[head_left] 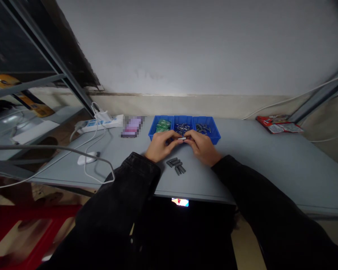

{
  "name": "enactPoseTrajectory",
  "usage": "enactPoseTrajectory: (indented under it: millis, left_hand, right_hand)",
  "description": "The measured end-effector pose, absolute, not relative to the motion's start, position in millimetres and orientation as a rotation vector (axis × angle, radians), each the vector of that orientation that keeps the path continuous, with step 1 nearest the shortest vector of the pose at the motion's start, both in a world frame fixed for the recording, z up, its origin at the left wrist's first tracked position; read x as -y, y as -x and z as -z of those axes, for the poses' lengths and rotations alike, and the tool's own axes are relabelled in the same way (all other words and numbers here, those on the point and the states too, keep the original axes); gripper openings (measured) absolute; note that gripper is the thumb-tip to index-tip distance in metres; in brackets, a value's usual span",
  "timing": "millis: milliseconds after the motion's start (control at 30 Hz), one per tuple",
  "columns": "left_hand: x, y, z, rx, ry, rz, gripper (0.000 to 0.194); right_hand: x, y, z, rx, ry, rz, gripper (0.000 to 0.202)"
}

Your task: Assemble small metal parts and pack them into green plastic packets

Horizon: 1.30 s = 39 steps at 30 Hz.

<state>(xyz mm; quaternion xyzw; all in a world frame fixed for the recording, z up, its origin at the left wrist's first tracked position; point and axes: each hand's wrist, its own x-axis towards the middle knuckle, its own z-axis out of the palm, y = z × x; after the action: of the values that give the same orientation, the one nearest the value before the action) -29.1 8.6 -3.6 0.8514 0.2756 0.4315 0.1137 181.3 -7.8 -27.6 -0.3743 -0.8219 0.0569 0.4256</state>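
Observation:
Between my two hands, in front of the blue bins, is a small light-coloured rod-like piece [181, 138]. My left hand [162, 145] pinches its left end, and my right hand [202, 146] pinches its right end. Just below the hands, several dark grey cylindrical pieces [177, 163] lie in a loose group on the table. Behind the hands stand three joined blue bins: the left bin [151, 129] holds green items, the middle one small metallic pieces [183, 128], and the right one dark grey pieces [204, 128].
A white power strip [114, 121] with plugs and loose cables is on the grey table [256, 161] at the left, near a white device [88, 158] and a pixelated purple object [132, 126]. Red packets [278, 125] lie at the back right. A lit screen [180, 202] shows below the table edge.

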Motion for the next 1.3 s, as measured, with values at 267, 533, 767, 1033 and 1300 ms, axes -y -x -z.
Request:
enactPoseTrajectory:
  millis: [267, 533, 767, 1033, 1300]
  left_hand:
    - [-7.0, 28.5, 3.2, -0.801, -2.495, -1.259, 0.019]
    - [-8.0, 29.6, 3.5, -0.808, -2.501, -1.212, 0.019]
    - [-8.6, 30.1, 4.4, -0.82, -2.511, -1.216, 0.019]
    - [-7.3, 29.8, 4.8, -0.776, -2.522, -1.226, 0.017]
    - [-8.5, 28.8, 4.5, -0.805, -2.505, -1.256, 0.019]
  right_hand:
    - [8.2, -181.3, 25.0, 2.079, 0.92, -0.13, 0.023]
    - [8.8, -180.5, 26.8, 2.048, 0.953, -0.147, 0.017]
    - [7.8, -180.7, 30.0, 2.047, 0.951, -0.126, 0.011]
    - [8.2, -180.9, 25.1, 2.077, 0.919, -0.149, 0.025]
    - [7.9, -182.1, 22.1, 2.026, 0.915, -0.112, 0.017]
